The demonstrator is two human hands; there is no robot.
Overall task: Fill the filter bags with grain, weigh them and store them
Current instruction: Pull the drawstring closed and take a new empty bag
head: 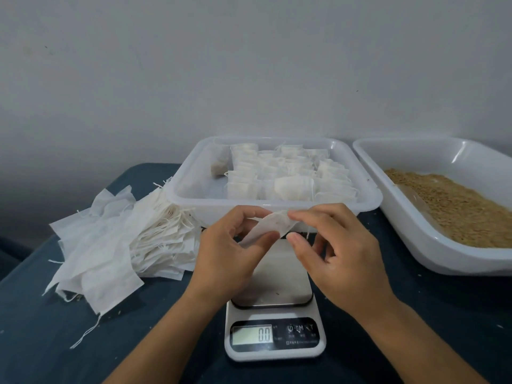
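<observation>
White paper, thin and limp: an empty filter bag (270, 227) is held above the scale (274, 314), the left hand (231, 254) pinching its lower edge and the right hand (336, 250) pinching its top corner. The scale reads zero. Behind sit a tray of filled bags (277, 173), loose grain (454, 206) in its tray to the right, and spare bags (122, 239) heaped on the left.

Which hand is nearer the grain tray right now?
Right. The right hand pinches the filter bag above the scale, on the side of the grain tray; the left hand holds the bag's other end, farther away.
</observation>
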